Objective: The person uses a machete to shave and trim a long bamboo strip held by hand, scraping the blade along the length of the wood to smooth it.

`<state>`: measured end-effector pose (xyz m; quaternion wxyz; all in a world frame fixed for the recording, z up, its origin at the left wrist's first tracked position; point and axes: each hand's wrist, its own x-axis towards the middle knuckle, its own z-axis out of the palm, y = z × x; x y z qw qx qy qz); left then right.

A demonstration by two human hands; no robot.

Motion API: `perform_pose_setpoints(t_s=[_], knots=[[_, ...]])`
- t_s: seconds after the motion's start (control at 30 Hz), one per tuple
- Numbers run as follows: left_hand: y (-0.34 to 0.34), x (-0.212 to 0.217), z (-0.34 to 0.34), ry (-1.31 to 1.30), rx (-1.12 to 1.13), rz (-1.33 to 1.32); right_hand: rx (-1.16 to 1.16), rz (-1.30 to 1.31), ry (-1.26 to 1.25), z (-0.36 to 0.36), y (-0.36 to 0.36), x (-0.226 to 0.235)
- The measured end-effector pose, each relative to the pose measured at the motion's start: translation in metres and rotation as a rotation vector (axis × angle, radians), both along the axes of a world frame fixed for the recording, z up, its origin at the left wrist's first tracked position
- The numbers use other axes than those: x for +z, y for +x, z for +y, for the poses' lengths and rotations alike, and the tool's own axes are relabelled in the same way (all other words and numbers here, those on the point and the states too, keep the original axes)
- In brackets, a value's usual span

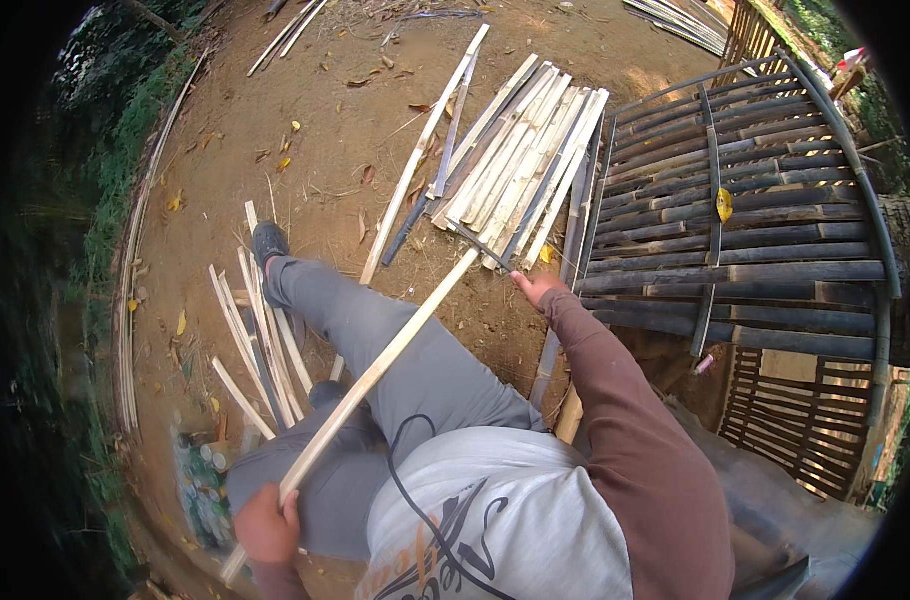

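Observation:
A long pale bamboo strip (380,360) runs slantwise across my legs, from the lower left up to the middle. Near its lower end my left hand (267,524) is closed around it. My right hand (539,288), arm stretched forward, grips a dark, narrow blade that looks like a knife (483,247). The blade crosses the strip's far end; whether the two touch I cannot tell. Just beyond lies a pile of split bamboo strips (520,150) on the ground, pale faces mostly up.
At the right stands a dark bamboo slatted bench (745,235) with a yellow leaf on it. More bamboo strips (265,345) lie beside my left foot. A long strip (425,150) rests left of the pile. Dry leaves dot the dirt ground (320,130). Greenery borders the left.

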<state>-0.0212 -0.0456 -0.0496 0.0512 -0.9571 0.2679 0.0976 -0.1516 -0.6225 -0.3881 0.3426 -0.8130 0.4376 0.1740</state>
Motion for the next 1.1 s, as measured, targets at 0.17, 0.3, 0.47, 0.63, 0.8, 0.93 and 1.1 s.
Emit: perform_pose_setpoints(t_s=[0.17, 0.3, 0.47, 0.63, 0.8, 0.93, 1.1], knots=[[0.0, -0.01, -0.007, -0.015, -0.015, -0.019, 0.028, 0.106, -0.121, -0.003, 0.015, 0.018], [-0.005, -0.006, -0.003, -0.006, 0.025, 0.017, 0.094, 0.101, -0.115, 0.028, 0.032, 0.053], [0.003, -0.006, 0.015, -0.037, -0.009, 0.012, -0.023, 0.012, -0.11, 0.021, -0.003, 0.028], [-0.007, -0.011, 0.034, -0.038, 0.072, 0.051, 0.093, -0.072, -0.168, 0.052, 0.009, 0.027], [-0.005, -0.009, 0.033, -0.041, 0.058, 0.037, -0.012, 0.164, -0.123, 0.028, -0.011, -0.054], [0.001, -0.02, 0.025, -0.114, 0.026, 0.008, -0.786, -0.099, -0.026, -0.039, -0.052, -0.128], [-0.018, -0.031, 0.008, -0.092, 0.051, -0.035, -0.801, -0.458, 0.459, 0.013, -0.001, 0.002]])
